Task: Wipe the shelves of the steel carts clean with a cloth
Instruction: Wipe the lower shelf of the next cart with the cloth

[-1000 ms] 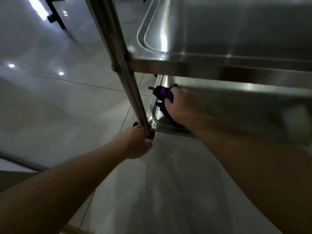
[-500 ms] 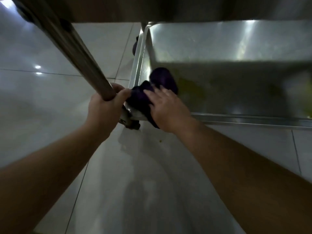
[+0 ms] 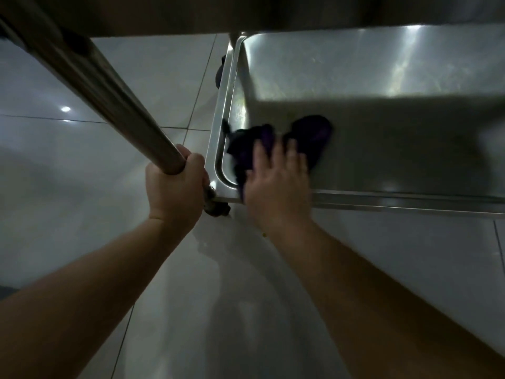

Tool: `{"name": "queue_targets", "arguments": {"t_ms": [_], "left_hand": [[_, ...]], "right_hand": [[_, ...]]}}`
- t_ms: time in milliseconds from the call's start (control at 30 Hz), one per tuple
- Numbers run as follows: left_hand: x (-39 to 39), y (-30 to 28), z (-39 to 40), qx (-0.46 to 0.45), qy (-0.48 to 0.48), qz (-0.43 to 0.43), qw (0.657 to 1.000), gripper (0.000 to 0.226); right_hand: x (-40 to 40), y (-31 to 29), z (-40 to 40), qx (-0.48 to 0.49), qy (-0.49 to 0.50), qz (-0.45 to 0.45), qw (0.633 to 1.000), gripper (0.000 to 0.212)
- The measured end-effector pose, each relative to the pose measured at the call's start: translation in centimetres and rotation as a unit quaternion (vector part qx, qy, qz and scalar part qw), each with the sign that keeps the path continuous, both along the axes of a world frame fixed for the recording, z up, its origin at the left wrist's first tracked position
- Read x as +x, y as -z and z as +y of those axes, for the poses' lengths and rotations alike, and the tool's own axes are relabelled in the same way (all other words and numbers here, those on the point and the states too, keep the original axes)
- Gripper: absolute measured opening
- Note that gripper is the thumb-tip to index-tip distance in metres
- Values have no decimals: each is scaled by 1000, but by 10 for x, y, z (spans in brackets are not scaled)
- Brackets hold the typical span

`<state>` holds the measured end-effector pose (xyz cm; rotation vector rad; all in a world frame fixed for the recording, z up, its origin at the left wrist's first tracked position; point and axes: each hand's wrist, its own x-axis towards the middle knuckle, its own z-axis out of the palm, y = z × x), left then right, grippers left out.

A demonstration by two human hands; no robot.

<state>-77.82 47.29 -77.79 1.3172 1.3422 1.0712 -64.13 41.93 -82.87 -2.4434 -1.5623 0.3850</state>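
1. We see the lower steel shelf [image 3: 382, 149] of the cart from above, a shallow tray with a raised rim; its near-left corner is rounded and sits just beside our hands.
2. Our right hand [image 3: 276, 184] lies flat on the purple cloth [image 3: 306, 138], fingers [image 3: 291, 149] straight and slightly spread, pressing it onto the shelf floor near that corner.
3. The cloth is bunched, spilling out left and far of the fingers; its left edge reaches close to the left rim, and its near part runs under the palm to the near rim.
4. Our left hand [image 3: 175, 190] is wrapped round the cart's upright steel post [image 3: 103, 88] low down, fingers curled tight about the tube, thumb side up.
5. The post rises toward the far left of the view; below the fist its foot and a dark caster [image 3: 217, 209] show at the shelf's corner.
6. To the right and far of the cloth the shelf floor is open steel, half in shadow, half catching streaks of light.
7. The edge of the shelf above crosses the top of the view.
8. Pale glossy floor tiles [image 3: 82, 187] lie left of and nearer than the cart.
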Motion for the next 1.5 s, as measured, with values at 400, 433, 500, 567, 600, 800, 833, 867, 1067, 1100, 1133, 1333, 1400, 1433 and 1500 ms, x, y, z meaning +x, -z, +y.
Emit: {"name": "queue_targets", "arguments": {"t_ms": [400, 433, 500, 567, 600, 800, 833, 867, 1067, 1100, 1133, 1333, 1400, 1433, 1500], "left_hand": [[-3, 3, 4, 41, 41, 20, 998, 25], [-2, 4, 4, 39, 34, 15, 999, 25], [0, 6, 4, 35, 20, 0, 999, 21], [1, 6, 3, 34, 14, -11, 999, 19], [1, 7, 3, 32, 16, -13, 999, 18], [-3, 8, 4, 38, 31, 12, 999, 23], [-4, 9, 4, 38, 33, 14, 999, 23], [-4, 9, 5, 38, 35, 11, 999, 22], [-5, 13, 4, 39, 29, -3, 999, 21], [-5, 14, 4, 42, 25, 6, 999, 20], [-5, 14, 5, 47, 24, 14, 999, 20], [-3, 9, 5, 47, 38, 16, 998, 20], [-4, 10, 5, 41, 30, 21, 999, 23], [-4, 9, 4, 36, 31, 23, 999, 27], [-5, 9, 2, 19, 26, 22, 999, 28]], "right_hand": [[183, 4, -10, -17, 105, -58, 993, 68], [208, 1, -12, -34, 162, -52, 985, 65], [231, -3, -1, -60, 270, -18, 961, 64], [223, -2, 26, -66, 331, -3, 941, 65], [211, 0, 43, -63, 323, -6, 944, 65], [70, -5, 132, -34, -56, -4, 998, 63], [48, -8, 132, -42, -125, 7, 991, 64], [33, -10, 128, -47, -188, 19, 981, 64], [64, -8, 71, 14, -385, 91, 918, 65], [78, -4, 78, 27, -347, 73, 935, 62], [92, -1, 91, 33, -278, 48, 959, 58], [127, -21, 173, -76, 9, 13, 997, 58], [100, -21, 182, -72, -36, 11, 997, 60], [82, -20, 180, -64, -68, 22, 995, 60], [51, -18, 166, -56, -129, 59, 988, 61]]}}
